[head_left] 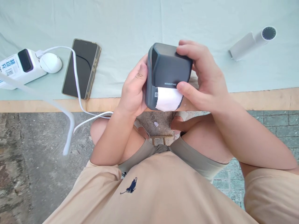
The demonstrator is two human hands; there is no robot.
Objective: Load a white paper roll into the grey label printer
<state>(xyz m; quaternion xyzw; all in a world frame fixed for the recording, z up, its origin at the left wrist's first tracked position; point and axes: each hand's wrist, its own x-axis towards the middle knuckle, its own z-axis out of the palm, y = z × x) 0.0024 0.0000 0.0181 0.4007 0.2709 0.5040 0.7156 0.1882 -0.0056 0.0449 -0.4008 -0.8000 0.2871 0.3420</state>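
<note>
A dark grey label printer (173, 67) marked NIIMBOT is held between my two hands at the table's front edge. White paper (168, 99) with a torn lower edge sticks out beneath its cover. My left hand (135, 87) grips the printer's left side, thumb against the casing. Around the right side, my right hand (203, 74) is closed, with its fingers on the top of the cover and its thumb near the cover's lower edge by the paper.
On the cloth-covered table (130, 21), a phone (80, 68) and a white power strip (32, 67) with cables lie left. A roll of white paper (249, 45) lies right. A paper scrap (156, 124) is on the ground. A white cable (67, 124) hangs over the left edge.
</note>
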